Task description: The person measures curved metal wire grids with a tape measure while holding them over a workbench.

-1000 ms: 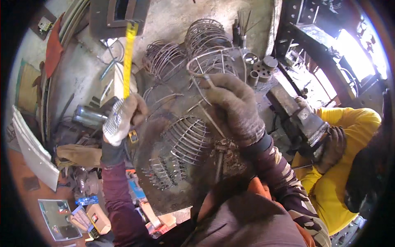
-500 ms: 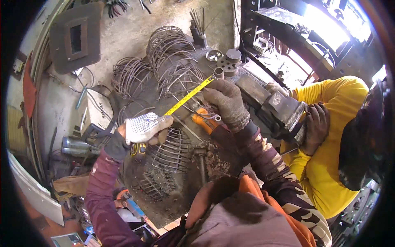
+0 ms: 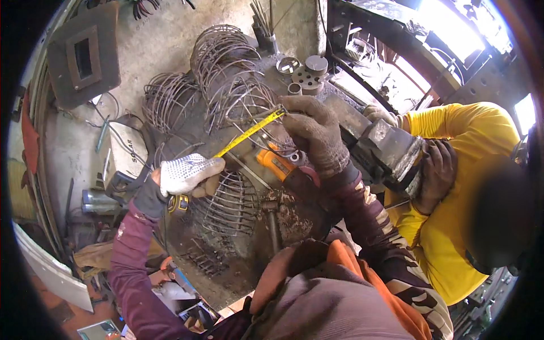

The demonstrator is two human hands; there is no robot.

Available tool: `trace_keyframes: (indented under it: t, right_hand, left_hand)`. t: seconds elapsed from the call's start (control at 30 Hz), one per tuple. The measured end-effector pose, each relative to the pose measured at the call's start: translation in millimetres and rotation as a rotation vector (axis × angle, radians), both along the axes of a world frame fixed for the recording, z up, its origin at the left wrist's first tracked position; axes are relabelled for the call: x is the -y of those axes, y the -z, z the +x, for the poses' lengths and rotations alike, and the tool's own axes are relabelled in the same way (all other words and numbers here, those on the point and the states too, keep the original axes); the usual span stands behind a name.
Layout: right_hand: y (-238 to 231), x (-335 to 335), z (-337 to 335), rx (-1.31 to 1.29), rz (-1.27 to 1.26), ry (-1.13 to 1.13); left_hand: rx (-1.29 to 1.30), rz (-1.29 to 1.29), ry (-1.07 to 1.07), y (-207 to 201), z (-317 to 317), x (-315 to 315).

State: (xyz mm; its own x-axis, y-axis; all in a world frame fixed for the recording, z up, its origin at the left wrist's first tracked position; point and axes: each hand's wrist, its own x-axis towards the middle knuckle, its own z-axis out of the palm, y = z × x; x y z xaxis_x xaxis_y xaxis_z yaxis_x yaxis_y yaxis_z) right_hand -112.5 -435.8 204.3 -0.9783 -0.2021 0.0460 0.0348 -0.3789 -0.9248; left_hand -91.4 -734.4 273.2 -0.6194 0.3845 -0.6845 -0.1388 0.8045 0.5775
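A yellow tape measure blade (image 3: pixel 249 134) stretches slantwise between my two gloved hands, above a worktop. My left hand (image 3: pixel 192 174), in a white dotted glove, is closed on the blade's near-left part; the black and yellow tape case (image 3: pixel 178 204) shows just beneath it. In a grey-brown glove, my right hand (image 3: pixel 314 133) pinches the blade's far end. Bent metal rods (image 3: pixel 238 102) lie just beyond that end. Under my right wrist rests an orange power tool (image 3: pixel 275 161). A ribbed row of curved rods (image 3: pixel 229 204) lies below the blade.
Coils of bent rod (image 3: pixel 218 56) stand at the back, near a drilled round metal block (image 3: pixel 309 82). A hammer (image 3: pixel 273 226) lies nearer me. On the right, a person in yellow (image 3: pixel 470 130) has both hands at a large vise (image 3: pixel 379 141). A welding shield (image 3: pixel 85 56) is far left.
The view has shifted slightly, so the surroundings sit further left and higher. My right hand has moved up to the blade's end, which earlier stuck out past its fingers. My left hand keeps its grip.
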Motion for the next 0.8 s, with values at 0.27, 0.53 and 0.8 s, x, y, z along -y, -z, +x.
trace_keyframes:
  t: [0.27,0.53,0.8]
  right_hand:
    - [12,15,-5,-0.072,0.074,0.126]
    - [-2,12,1,0.121,-0.144,0.157]
    - [3,-8,0,0.087,-0.178,0.066]
  left_hand:
    - [-0.082,0.171,0.053,2,-3,12]
    - [-0.82,0.223,0.117,29,-18,24]
    - [-0.346,0.542,-0.189,37,-52,-15]
